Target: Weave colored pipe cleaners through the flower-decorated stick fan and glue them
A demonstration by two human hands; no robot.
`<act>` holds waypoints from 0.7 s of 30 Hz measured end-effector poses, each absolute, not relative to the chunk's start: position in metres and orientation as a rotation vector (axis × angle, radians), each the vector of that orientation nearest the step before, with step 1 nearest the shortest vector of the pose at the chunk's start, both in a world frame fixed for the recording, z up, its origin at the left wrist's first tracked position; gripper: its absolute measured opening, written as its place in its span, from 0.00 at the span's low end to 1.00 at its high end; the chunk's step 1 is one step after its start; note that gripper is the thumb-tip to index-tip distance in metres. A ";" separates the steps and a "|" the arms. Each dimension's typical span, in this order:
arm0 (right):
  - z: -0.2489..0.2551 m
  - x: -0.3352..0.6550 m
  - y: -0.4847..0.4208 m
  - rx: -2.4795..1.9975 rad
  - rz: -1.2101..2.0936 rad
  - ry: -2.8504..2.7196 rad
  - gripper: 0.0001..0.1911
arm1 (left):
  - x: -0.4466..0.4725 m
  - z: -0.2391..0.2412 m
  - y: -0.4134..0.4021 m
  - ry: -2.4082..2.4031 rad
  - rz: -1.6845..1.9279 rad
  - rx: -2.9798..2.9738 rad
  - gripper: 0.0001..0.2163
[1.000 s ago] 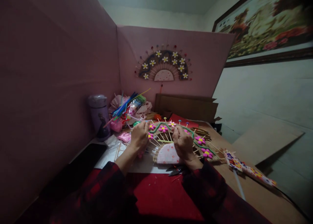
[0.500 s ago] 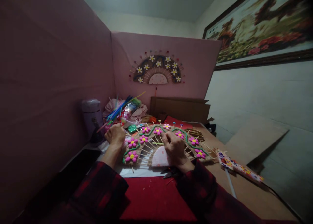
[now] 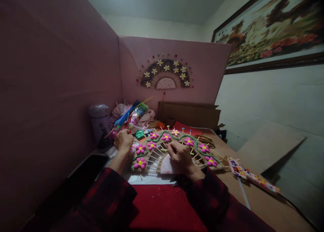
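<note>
Head: pink-flowered fan (image 3: 166, 137) (cardboard (image 3: 189, 113) behind).

The site reads as a small handicraft corner, apparently inside a home. Pink panels (image 3: 202, 73) screen the work table (image 3: 270, 210) on two sides, and a fan with white flowers (image 3: 166, 68) is mounted on the rear one. The table bears a second fan with pink flowers (image 3: 166, 137), a bundle of bright craft strips (image 3: 129, 113) and brown cardboard (image 3: 189, 114); a corded, flower-patterned tool (image 3: 253, 177) (type not determinable) rests at the right. Domestic character is indicated by a large framed picture (image 3: 273, 32) on the pale wall (image 3: 265, 100) and a lilac flask (image 3: 98, 124) near the left-hand panel.
</note>
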State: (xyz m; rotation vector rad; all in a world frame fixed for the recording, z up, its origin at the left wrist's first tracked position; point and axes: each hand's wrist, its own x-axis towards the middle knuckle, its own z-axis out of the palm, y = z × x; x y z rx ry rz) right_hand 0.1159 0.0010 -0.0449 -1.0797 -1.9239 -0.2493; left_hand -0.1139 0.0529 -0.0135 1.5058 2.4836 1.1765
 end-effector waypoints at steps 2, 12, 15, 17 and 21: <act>-0.046 0.116 0.002 -1.067 -0.255 -1.928 0.17 | -0.114 -0.015 0.053 2.488 1.176 1.484 0.11; -0.045 0.116 0.001 -1.055 -0.247 -1.931 0.17 | -0.114 -0.017 0.055 2.557 1.239 1.395 0.10; -0.046 0.116 0.002 -1.054 -0.245 -1.939 0.17 | -0.116 -0.016 0.055 2.573 1.259 1.363 0.12; -0.046 0.117 0.002 -1.056 -0.251 -1.938 0.17 | -0.115 -0.014 0.055 2.567 1.287 1.367 0.13; -0.046 0.116 0.002 -1.070 -0.265 -1.935 0.16 | -0.113 -0.012 0.053 2.483 1.234 1.587 0.15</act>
